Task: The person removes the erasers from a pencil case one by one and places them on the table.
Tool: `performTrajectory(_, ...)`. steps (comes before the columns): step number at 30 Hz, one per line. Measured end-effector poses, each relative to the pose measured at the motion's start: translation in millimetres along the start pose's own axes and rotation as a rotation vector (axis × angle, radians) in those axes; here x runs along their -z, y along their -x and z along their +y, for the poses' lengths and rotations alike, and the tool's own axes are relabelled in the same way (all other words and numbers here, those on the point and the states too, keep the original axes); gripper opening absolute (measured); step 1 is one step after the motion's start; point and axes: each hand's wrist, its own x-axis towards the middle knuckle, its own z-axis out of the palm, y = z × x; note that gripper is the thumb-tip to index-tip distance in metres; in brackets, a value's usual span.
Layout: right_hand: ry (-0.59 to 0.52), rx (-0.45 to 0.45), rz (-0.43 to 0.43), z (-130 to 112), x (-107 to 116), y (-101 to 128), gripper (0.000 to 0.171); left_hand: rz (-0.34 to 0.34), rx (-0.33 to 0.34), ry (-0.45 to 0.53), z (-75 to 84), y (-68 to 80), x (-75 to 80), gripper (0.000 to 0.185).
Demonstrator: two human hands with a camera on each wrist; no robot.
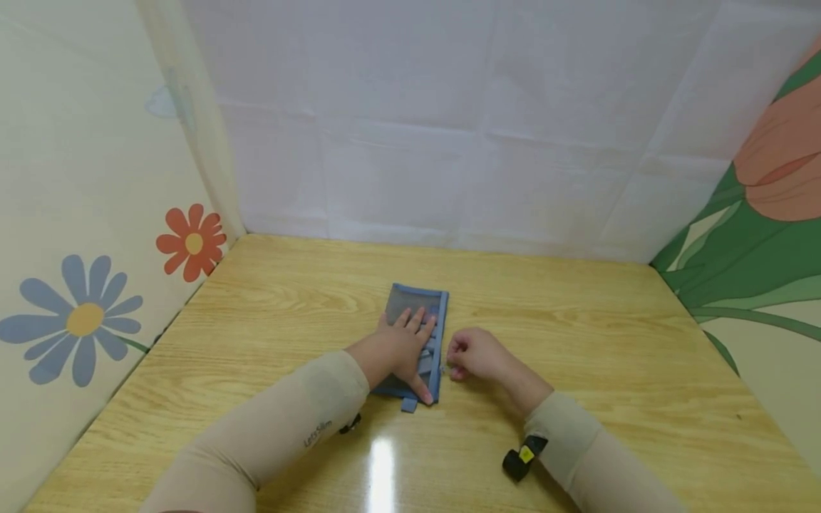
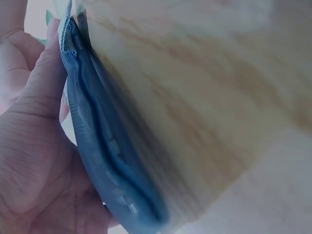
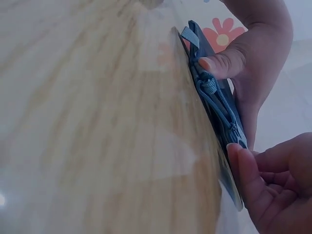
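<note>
A flat blue mesh zip pouch (image 1: 415,306) lies on the wooden table (image 1: 577,335) in the head view. My left hand (image 1: 400,349) lies flat on it, fingers straight, pressing it down; the left wrist view shows the palm (image 2: 34,161) against the pouch (image 2: 102,146). My right hand (image 1: 471,354) sits at the pouch's right edge, fingers curled, pinching the zipper pull there. In the right wrist view its fingertips (image 3: 243,161) meet the zipper edge of the pouch (image 3: 219,105), with the left thumb (image 3: 222,63) further along.
Fabric walls enclose the table: a flower-print panel (image 1: 83,313) on the left, a white one (image 1: 449,121) at the back, a tulip print (image 1: 770,178) on the right. Bare tabletop lies around the pouch.
</note>
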Motion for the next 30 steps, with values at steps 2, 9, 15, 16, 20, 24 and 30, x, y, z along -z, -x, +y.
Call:
performTrajectory(2,-0.002,-0.001,0.007,0,0,-2,0.01,-0.008,0.002,0.005,0.3,0.9,0.7,0.143)
performTrajectory(9,-0.003,-0.018,0.044,1,2,-8,0.009,-0.009,-0.006,0.013,0.5,1.9,-0.1,0.142)
performTrajectory(15,-0.025,-0.026,0.057,2,2,-14,0.009,-0.003,-0.009,0.026,0.3,1.9,-2.0,0.141)
performTrajectory(16,-0.027,-0.027,0.058,2,2,-15,0.009,-0.003,-0.008,0.03,0.3,2.1,-1.8,0.141)
performTrajectory(20,-0.02,-0.023,0.071,1,3,-17,0.008,-0.007,-0.009,0.041,0.3,2.8,-0.6,0.141)
performTrajectory(24,0.011,-0.02,0.121,-1,6,-20,0.008,-0.008,-0.008,0.043,0.1,3.3,0.5,0.141)
performTrajectory(30,0.008,-0.019,0.168,-1,11,-27,0.007,-0.008,-0.005,0.043,0.8,4.3,1.9,0.141)
